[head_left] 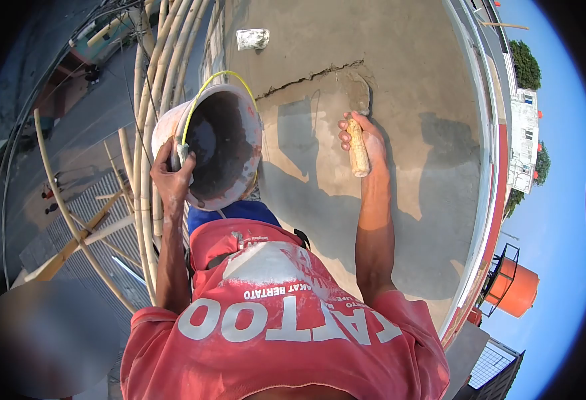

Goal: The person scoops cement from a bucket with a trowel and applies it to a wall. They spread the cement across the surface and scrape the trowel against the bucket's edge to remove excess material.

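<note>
Gripping a cement-smeared bucket [248, 123] in the left hand [175, 170], pinching rim and base of yellow bail [226, 72] between thumb and fingers. Mouth tipped toward the camera, grey residue inside. Right of bucket: closing the right hand [365, 137] around the worn yellowish handle of a trowel [358, 150], held over grey cement surface [406, 60]. Can't make out blade clearly, blends into cement at far end of handle. Between bucket and trowel, slightly beyond: jagged crack [306, 77]. Beyond bucket: splattered white container [253, 39], lying on its side. Left of bucket: long bamboo poles [148, 120], bunched.
</note>
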{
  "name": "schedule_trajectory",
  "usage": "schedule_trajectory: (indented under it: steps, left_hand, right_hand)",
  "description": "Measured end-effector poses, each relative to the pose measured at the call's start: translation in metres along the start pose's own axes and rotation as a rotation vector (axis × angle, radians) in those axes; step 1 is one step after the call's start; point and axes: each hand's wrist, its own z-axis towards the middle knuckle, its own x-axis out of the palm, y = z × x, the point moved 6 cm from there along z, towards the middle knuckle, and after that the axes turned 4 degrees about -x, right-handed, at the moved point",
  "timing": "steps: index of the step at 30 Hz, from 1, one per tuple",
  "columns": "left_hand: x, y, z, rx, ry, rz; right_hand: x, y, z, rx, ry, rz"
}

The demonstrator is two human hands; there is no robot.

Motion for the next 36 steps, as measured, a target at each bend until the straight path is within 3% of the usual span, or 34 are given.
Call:
schedule_trajectory:
  steps: [7,12,24,30,34,36]
  left_hand:
    - [-0.001,-0.002,0.002,-0.013,0.009,-0.033]
    - [-0.001,0.000,0.002,0.015,-0.022,-0.035]
    - [-0.001,-0.001,0.002,0.012,0.004,-0.065]
    - [0.003,0.005,0.001,-0.011,0.018,-0.041]
    - [0.001,0.002,-0.001,-0.014,0.018,-0.039]
    - [0.003,0.003,-0.004,-0.016,0.009,-0.038]
  right_hand:
    - [0.000,0.033,-0.039,-0.053,0.014,0.032]
    - [0.010,0.034,-0.084,-0.140,-0.134,-0.111]
    - [-0.012,0.026,-0.019,-0.026,0.172,0.069]
    - [-0.009,0.042,-0.048,-0.198,-0.014,0.001]
    - [-0.001,0.034,-0.066,-0.245,-0.003,-0.019]
    - [0.002,0.017,-0.064,-0.158,0.033,-0.067]
